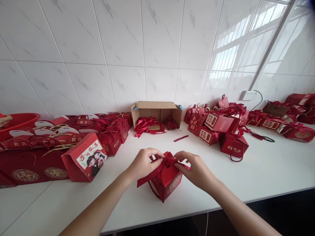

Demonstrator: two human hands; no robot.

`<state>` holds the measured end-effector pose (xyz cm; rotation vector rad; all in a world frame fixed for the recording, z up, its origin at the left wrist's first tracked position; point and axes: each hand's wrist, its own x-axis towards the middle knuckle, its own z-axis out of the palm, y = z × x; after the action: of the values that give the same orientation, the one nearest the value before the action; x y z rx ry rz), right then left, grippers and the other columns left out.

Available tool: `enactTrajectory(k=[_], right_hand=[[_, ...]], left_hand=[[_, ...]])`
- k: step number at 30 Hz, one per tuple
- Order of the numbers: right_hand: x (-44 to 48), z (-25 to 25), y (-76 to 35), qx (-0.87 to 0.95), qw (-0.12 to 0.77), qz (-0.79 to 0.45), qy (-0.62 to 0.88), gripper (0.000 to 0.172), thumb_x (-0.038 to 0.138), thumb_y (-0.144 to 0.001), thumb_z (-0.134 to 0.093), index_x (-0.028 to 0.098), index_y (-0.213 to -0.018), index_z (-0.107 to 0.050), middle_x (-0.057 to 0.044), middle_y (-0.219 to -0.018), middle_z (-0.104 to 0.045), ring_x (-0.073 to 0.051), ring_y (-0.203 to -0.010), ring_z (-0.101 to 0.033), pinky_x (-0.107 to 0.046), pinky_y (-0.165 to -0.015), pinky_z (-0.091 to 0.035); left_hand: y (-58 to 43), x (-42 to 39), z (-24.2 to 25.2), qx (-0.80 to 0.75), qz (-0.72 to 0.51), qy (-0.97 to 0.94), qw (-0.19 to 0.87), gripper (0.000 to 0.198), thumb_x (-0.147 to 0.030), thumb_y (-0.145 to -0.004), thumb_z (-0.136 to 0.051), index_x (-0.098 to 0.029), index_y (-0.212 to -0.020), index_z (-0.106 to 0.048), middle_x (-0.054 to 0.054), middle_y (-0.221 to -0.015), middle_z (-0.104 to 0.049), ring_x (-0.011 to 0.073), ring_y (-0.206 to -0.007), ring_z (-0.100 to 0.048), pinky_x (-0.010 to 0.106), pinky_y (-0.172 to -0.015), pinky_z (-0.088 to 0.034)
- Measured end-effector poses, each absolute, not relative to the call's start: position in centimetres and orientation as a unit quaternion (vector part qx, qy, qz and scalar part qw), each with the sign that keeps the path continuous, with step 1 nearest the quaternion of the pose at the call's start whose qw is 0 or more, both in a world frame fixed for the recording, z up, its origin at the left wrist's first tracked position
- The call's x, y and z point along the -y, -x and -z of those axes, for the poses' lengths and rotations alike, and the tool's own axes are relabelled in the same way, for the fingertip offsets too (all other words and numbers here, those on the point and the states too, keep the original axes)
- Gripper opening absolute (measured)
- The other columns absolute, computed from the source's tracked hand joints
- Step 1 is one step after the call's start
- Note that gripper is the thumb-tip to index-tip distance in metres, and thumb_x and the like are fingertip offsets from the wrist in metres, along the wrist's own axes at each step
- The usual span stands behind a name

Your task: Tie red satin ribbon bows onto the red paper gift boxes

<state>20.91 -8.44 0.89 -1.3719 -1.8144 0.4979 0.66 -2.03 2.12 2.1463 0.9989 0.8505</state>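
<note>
A small red gift box with a round gold print stands on the white table in front of me. Red ribbon is tied in a bow across its top. My left hand pinches the bow's left loop between thumb and fingers. On the other side, my right hand has its fingertips closed on the right part of the bow. A twisted red cord hangs down the box's left side. The bow's knot lies between both hands, and the fingers partly cover the ribbon there.
Rows of red gift boxes stand at the left by a red basin, where part of another hand shows. An open cardboard box holds red ribbons. More boxes are piled at right. A dark red strip lies mid-table.
</note>
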Motion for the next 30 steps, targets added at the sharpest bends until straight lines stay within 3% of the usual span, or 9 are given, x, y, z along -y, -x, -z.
enactTrajectory(k=[4, 8, 12, 15, 17, 20, 25, 30], right_hand=[[8.8, -2.5, -21.0, 0.729, 0.36, -0.195, 0.548, 0.012, 0.029, -0.081, -0.056, 0.025, -0.089, -0.064, 0.0, -0.078, -0.068, -0.017, -0.069, -0.062, -0.028, -0.061, -0.046], [7.2, -3.2, -21.0, 0.708, 0.368, -0.238, 0.553, 0.032, 0.044, -0.078, -0.06, 0.021, -0.1, -0.06, -0.005, -0.086, -0.068, -0.016, -0.064, -0.061, -0.028, -0.056, -0.047], [5.2, -2.7, -20.6, 0.721, 0.345, -0.302, 0.52, 0.03, 0.032, -0.078, -0.062, 0.02, -0.105, -0.057, -0.003, -0.083, -0.068, -0.017, -0.071, -0.062, -0.028, -0.06, -0.048], [5.0, -2.5, -20.5, 0.741, 0.362, -0.27, 0.497, 0.021, 0.02, -0.079, -0.059, 0.021, -0.1, -0.059, 0.0, -0.074, -0.065, -0.015, -0.068, -0.059, -0.028, -0.064, -0.048], [5.4, -2.6, -20.6, 0.774, 0.362, -0.233, 0.464, 0.02, 0.015, -0.082, -0.054, 0.022, -0.099, -0.061, 0.0, -0.079, -0.064, -0.014, -0.07, -0.058, -0.027, -0.067, -0.047], [5.8, -2.3, -20.8, 0.841, 0.326, -0.157, 0.401, 0.032, 0.009, -0.088, -0.043, 0.024, -0.106, -0.064, -0.005, -0.09, -0.061, -0.014, -0.077, -0.056, -0.027, -0.07, -0.047], [5.7, -1.1, -20.7, 0.894, 0.239, -0.025, 0.378, 0.048, 0.003, -0.087, -0.04, 0.031, -0.12, -0.061, -0.005, -0.083, -0.051, -0.018, -0.076, -0.048, -0.029, -0.069, -0.044], [5.2, -0.5, -20.7, 0.906, 0.229, -0.035, 0.355, 0.047, 0.005, -0.086, -0.048, 0.037, -0.117, -0.063, -0.005, -0.086, -0.049, -0.017, -0.078, -0.044, -0.031, -0.074, -0.043]], left_hand=[[-0.6, 2.0, -2.9, -0.356, -0.297, -0.837, 0.292, 0.016, -0.022, -0.078, -0.056, -0.023, -0.083, -0.071, 0.002, -0.088, -0.07, 0.0181, -0.082, -0.063, 0.029, -0.075, -0.05], [-0.6, 1.9, -3.7, -0.334, -0.271, -0.861, 0.271, 0.017, -0.019, -0.078, -0.054, -0.023, -0.082, -0.07, 0.001, -0.086, -0.069, 0.0163, -0.08, -0.062, 0.026, -0.072, -0.048], [-0.8, 1.9, -4.1, -0.326, -0.255, -0.878, 0.242, 0.019, -0.017, -0.077, -0.054, -0.023, -0.082, -0.071, 0.001, -0.085, -0.068, 0.0153, -0.077, -0.062, 0.025, -0.072, -0.048], [-0.8, 1.9, -4.3, -0.335, -0.25, -0.878, 0.235, 0.018, -0.017, -0.077, -0.055, -0.023, -0.084, -0.071, 0.001, -0.085, -0.069, 0.0158, -0.077, -0.062, 0.025, -0.072, -0.048], [-0.7, 1.8, -4.4, -0.343, -0.248, -0.875, 0.234, 0.019, -0.018, -0.077, -0.055, -0.023, -0.088, -0.07, 0.001, -0.085, -0.069, 0.0167, -0.078, -0.063, 0.026, -0.072, -0.049], [-0.5, 1.6, -4.8, -0.353, -0.235, -0.876, 0.23, 0.022, -0.02, -0.077, -0.055, -0.023, -0.093, -0.069, 0.002, -0.089, -0.069, 0.0177, -0.082, -0.062, 0.027, -0.074, -0.049], [0.0, 0.9, -5.3, -0.368, -0.202, -0.88, 0.223, 0.023, -0.024, -0.079, -0.054, -0.024, -0.098, -0.068, 0.001, -0.088, -0.069, 0.0177, -0.087, -0.062, 0.029, -0.08, -0.047], [0.2, -0.3, -5.0, -0.379, -0.203, -0.864, 0.264, 0.026, -0.028, -0.078, -0.056, -0.024, -0.102, -0.066, 0.001, -0.084, -0.067, 0.0172, -0.081, -0.061, 0.029, -0.077, -0.048]])
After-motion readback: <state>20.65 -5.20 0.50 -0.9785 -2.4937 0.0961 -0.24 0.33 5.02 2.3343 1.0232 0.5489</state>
